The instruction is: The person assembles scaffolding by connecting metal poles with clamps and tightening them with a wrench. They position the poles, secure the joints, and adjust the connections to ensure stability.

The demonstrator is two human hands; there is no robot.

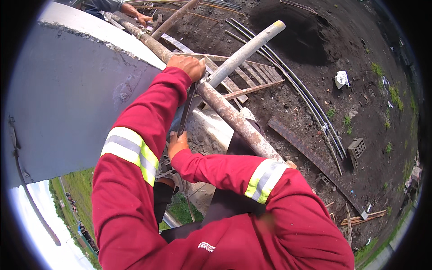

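Two scaffold pipes cross in front of me: a rusty pipe (238, 118) running from upper left to lower right, and a pale grey pipe (249, 51) rising to the upper right. A metal clamp (203, 81) shows where they meet. My left hand (189, 67) is closed over the rusty pipe beside that clamp, with its fingertips partly hidden. From under it a long dark wrench (187, 108) slants down toward me. Around the wrench's lower end my right hand (177, 145) is closed, its fingers largely hidden by the tool and hand.
A grey concrete wall (67, 85) fills the left. At the top, a co-worker's hand (143, 19) is by the pipes. Below lie a wooden slatted frame (252, 74), long thin pipes (301, 90), a rusty plank (310, 157), a concrete block (356, 148) and a white bag (341, 79).
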